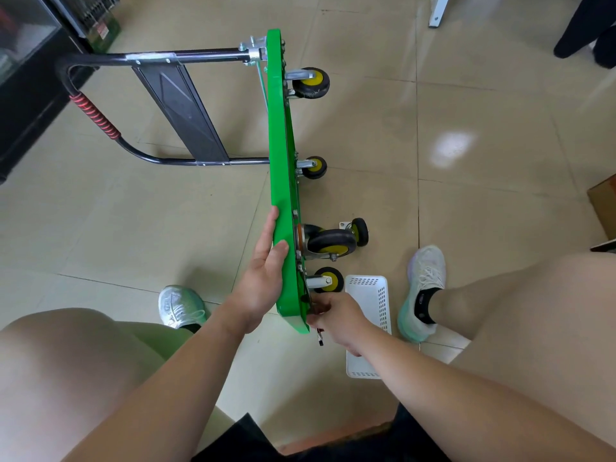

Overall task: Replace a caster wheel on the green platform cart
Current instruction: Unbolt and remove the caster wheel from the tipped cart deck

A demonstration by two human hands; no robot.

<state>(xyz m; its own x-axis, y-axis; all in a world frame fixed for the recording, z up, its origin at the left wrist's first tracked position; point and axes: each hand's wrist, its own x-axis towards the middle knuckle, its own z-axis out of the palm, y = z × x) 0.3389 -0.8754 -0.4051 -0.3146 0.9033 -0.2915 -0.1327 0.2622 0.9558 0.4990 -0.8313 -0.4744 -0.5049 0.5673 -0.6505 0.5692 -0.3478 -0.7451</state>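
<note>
I could read no text anywhere. A small red-and-white sticker (104,30) at the top left was too blurred to make out, and the mark on my black sock (422,303) was too small.

This looks like a shop or its back room rather than a home. Glossy beige floor tiles (483,195) cover the ground, and a black glass-fronted display cooler (23,38) stands at upper left. A cardboard box (605,208) sits at the right edge, and a green platform cart (281,155) is tipped on its side.
</note>
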